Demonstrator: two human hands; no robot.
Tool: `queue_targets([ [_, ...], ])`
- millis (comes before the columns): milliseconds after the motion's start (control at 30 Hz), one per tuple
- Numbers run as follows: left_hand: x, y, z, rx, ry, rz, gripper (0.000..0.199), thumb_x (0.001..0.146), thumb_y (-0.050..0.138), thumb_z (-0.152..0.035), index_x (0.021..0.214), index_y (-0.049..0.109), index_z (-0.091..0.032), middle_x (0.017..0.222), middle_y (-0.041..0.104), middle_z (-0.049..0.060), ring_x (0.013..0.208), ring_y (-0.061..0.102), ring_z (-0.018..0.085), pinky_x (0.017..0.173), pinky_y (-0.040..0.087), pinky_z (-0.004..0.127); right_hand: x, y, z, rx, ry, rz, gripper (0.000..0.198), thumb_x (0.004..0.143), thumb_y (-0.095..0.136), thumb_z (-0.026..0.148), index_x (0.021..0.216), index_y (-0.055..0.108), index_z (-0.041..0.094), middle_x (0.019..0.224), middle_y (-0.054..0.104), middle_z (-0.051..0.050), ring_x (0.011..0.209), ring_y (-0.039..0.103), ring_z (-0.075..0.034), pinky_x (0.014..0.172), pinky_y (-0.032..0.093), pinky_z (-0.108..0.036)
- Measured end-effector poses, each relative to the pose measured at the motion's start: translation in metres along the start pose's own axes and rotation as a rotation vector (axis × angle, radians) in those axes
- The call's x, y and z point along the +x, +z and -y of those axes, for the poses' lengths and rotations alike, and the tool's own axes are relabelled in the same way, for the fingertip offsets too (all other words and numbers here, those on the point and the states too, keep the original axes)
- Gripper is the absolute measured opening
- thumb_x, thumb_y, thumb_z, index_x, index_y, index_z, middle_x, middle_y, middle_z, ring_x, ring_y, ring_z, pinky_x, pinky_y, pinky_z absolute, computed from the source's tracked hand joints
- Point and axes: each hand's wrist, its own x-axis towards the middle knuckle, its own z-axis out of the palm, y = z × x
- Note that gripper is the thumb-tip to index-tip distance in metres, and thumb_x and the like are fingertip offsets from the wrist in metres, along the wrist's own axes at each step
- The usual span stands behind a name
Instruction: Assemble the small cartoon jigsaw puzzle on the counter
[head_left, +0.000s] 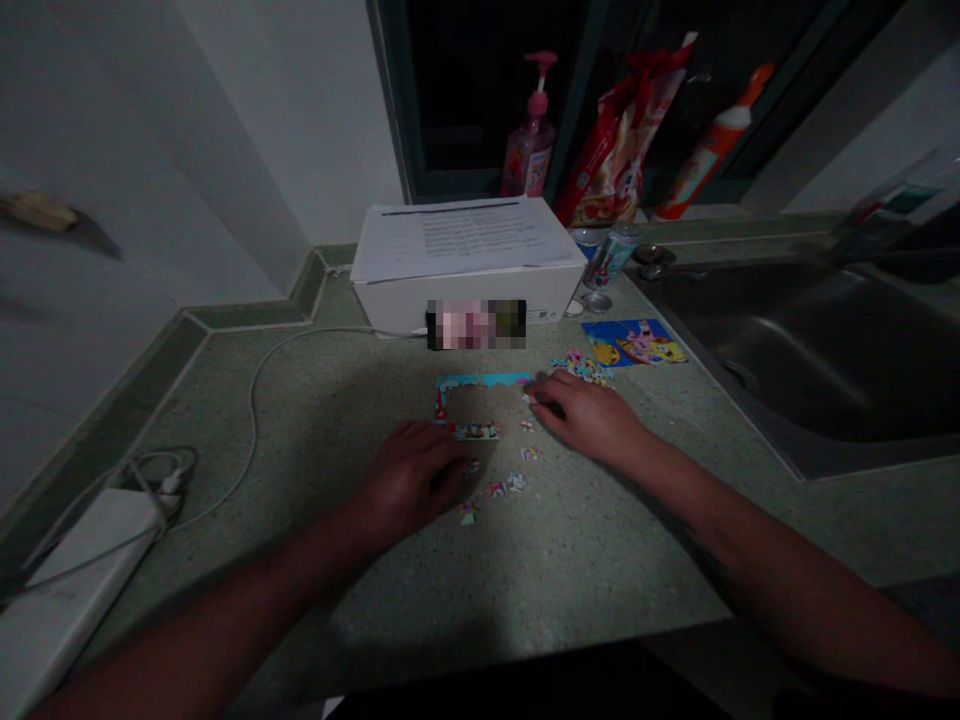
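A partly assembled jigsaw puzzle frame [484,380] lies on the counter, with a blue top edge, a red left side and a bottom row that stops short at the right. At its upper right corner, my right hand [589,412] pinches a small puzzle piece [527,397]. My left hand [412,475] rests just below the frame's lower left, fingers curled together around a small puzzle piece [473,466] at their tips. Several loose pieces [516,482] are scattered between and below the hands. Behind my right hand is a heap of puzzle pieces [577,365].
A blue cartoon picture card [634,343] lies by the metal sink [825,350]. At the back stand a white box [465,245] with a phone [476,325] against it and a can [611,257]. A cable [253,420] runs to a power strip [82,580] at left.
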Motion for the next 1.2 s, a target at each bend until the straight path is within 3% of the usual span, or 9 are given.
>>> queue_targets([
  [200,0.000,-0.001,0.000,0.010,-0.009,-0.001,0.013,0.103,0.067,-0.017,0.109,0.076,-0.024,0.102,0.081,0.005,0.096,0.074,0.025,0.088,0.054,0.045,-0.001,0.002,-0.002,0.000,-0.022,-0.017,0.024,0.108,0.060,0.026,0.124,0.078,0.024,0.119,0.078,-0.010,0.101,0.075,-0.026,0.081,0.059,-0.039],
  [600,-0.001,0.001,0.000,0.016,-0.031,0.020,0.011,0.103,0.067,-0.018,0.107,0.076,-0.025,0.101,0.081,0.005,0.093,0.073,0.024,0.088,0.054,0.045,-0.003,-0.002,0.001,0.004,-0.049,0.028,0.010,0.103,0.064,0.022,0.107,0.073,0.022,0.106,0.074,-0.007,0.093,0.072,-0.023,0.073,0.050,-0.033],
  [867,0.002,-0.003,-0.003,0.031,-0.039,0.005,0.012,0.104,0.066,-0.018,0.105,0.076,-0.024,0.099,0.080,0.005,0.092,0.073,0.024,0.088,0.055,0.044,-0.003,-0.009,0.007,0.059,-0.057,-0.003,0.019,0.105,0.055,0.025,0.102,0.073,0.024,0.103,0.074,-0.007,0.091,0.071,-0.024,0.075,0.052,-0.036],
  [1067,-0.001,-0.006,-0.003,-0.009,-0.067,-0.036,0.030,0.090,0.060,-0.004,0.110,0.073,-0.023,0.100,0.079,0.007,0.095,0.073,0.026,0.090,0.058,0.045,-0.003,-0.009,0.008,0.057,-0.063,0.004,0.019,0.104,0.054,0.026,0.102,0.073,0.025,0.101,0.074,-0.007,0.091,0.071,-0.024,0.075,0.051,-0.036],
  [1200,-0.002,-0.014,-0.003,-0.057,-0.065,-0.034,0.032,0.085,0.055,-0.003,0.104,0.070,-0.023,0.094,0.076,0.006,0.089,0.071,0.026,0.082,0.058,0.043,-0.003,-0.008,0.006,0.064,-0.062,-0.004,0.021,0.105,0.052,0.027,0.104,0.074,0.025,0.101,0.073,-0.007,0.088,0.070,-0.023,0.073,0.050,-0.036],
])
